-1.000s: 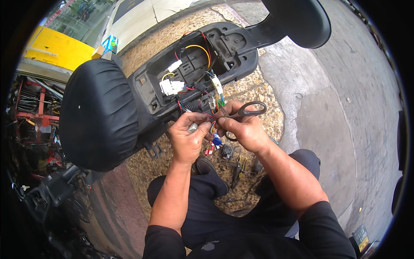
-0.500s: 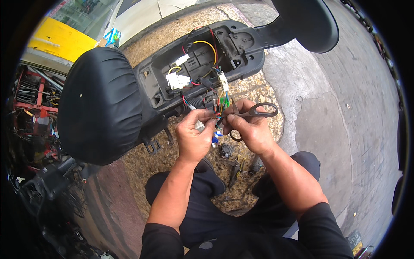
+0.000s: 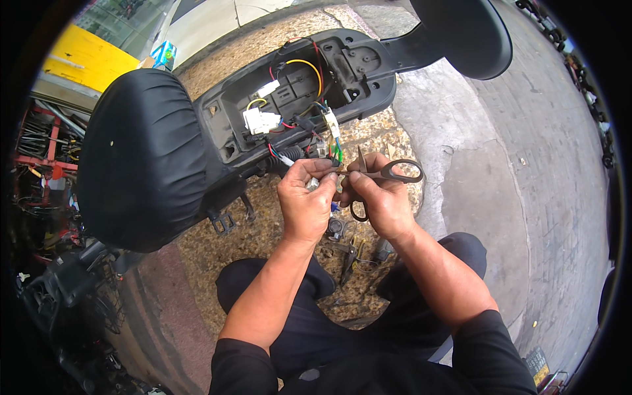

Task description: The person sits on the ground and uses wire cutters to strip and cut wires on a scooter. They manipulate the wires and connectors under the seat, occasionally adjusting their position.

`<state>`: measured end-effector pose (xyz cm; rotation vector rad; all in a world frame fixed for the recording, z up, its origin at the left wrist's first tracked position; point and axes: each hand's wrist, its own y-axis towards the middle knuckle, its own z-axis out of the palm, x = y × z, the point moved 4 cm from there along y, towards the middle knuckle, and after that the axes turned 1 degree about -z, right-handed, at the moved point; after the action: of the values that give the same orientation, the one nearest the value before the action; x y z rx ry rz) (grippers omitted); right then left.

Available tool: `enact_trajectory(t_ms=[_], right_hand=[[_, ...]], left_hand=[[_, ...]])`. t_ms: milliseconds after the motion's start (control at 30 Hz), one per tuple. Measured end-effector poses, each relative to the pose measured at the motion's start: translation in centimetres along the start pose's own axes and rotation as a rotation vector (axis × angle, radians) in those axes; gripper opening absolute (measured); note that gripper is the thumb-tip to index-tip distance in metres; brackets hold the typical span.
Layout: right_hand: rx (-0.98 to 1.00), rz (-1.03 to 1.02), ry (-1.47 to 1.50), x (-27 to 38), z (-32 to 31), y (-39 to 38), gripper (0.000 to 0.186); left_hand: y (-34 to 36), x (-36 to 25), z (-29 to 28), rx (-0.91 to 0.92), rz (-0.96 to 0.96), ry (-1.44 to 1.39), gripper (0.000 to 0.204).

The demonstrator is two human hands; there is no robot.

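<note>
My left hand is closed, thumb and finger pinching the thin coloured wires that hang beside the black plastic housing. My right hand is closed round a pair of scissors, its fingertips close to those of the left. The blade points away from me, and the ring handles stick out to the right and below. What the right fingertips pinch besides the scissors is too small to make out. White connectors lie in the housing and hang at its near edge.
A black padded seat stands left of the housing, and another black padded part extends at the far right. On the stone ground between my feet lie pliers and a small round dark part. A red rack is at left.
Both hands have come slightly closer together, with the left fingers shifting right along the wires. The scissors stay in my right hand. The whole view has shifted a little.
</note>
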<state>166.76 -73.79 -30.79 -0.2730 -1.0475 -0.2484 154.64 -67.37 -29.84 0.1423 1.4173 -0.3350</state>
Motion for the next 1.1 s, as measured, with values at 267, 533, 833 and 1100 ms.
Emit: enact_trajectory(t_ms=[267,533,833,1100], right_hand=[[-0.115,0.005,0.133,-0.1,0.2,0.1,0.010],[-0.227,0.033,0.221,0.2,0.4,0.3,0.008],[-0.220,-0.005,0.219,-0.1,-0.1,1.1,0.010],[-0.224,-0.017,0.200,0.2,0.0,1.0,0.005]], left_hand=[[0.3,0.4,1.1,-0.149,0.134,0.029,0.012],[0.1,0.6,2.3,-0.173,-0.039,-0.219,0.016],[0.3,0.7,2.9,-0.193,-0.068,-0.248,0.015],[0.2,0.2,2.8,-0.202,-0.010,-0.205,0.015]])
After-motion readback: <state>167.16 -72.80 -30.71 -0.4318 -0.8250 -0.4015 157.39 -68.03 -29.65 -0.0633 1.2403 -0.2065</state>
